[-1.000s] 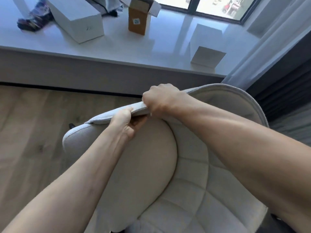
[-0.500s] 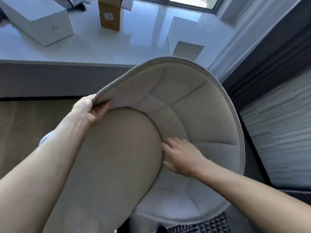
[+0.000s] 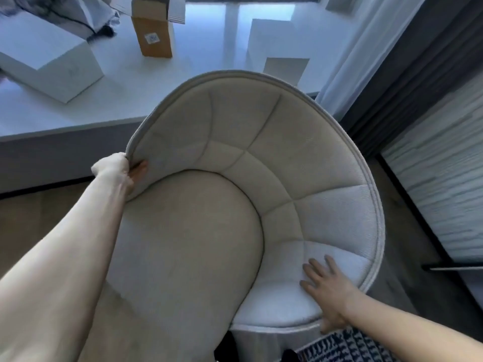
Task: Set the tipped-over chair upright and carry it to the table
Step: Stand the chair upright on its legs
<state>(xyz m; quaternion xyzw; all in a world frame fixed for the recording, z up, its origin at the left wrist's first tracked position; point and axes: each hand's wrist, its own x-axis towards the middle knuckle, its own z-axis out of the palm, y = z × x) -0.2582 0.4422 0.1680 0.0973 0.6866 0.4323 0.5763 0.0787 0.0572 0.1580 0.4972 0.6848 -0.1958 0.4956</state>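
Your left hand [image 3: 115,169] is clamped on the piped rim of the tub chair [image 3: 261,184] at its left side, fingers curled behind the edge and thumb pressed on the inner padding. Your right hand [image 3: 328,291] lies flat and spread, fingers wide, on the quilted inner wall near the chair's lower right rim, holding nothing. The chair is a rounded shell in pale, nubby boucle-like fabric, its curved back stitched into soft radiating panels, with a smooth oval seat cushion [image 3: 183,257] in a slightly warmer beige nested inside. It fills the middle of the view, open side facing you, just in front of the long edge of a glossy white window ledge [image 3: 125,100]. On that ledge stand a white rectangular box [image 3: 47,58] toward the left end, an open brown cardboard carton [image 3: 154,32] with a small label behind it, and a white angular box [image 3: 277,50] near the right end. Sheer white curtain [image 3: 366,48] hangs at the ledge's right corner, beside a darker drape. A dark blue-and-white patterned fabric [image 3: 347,346] shows at the bottom edge.
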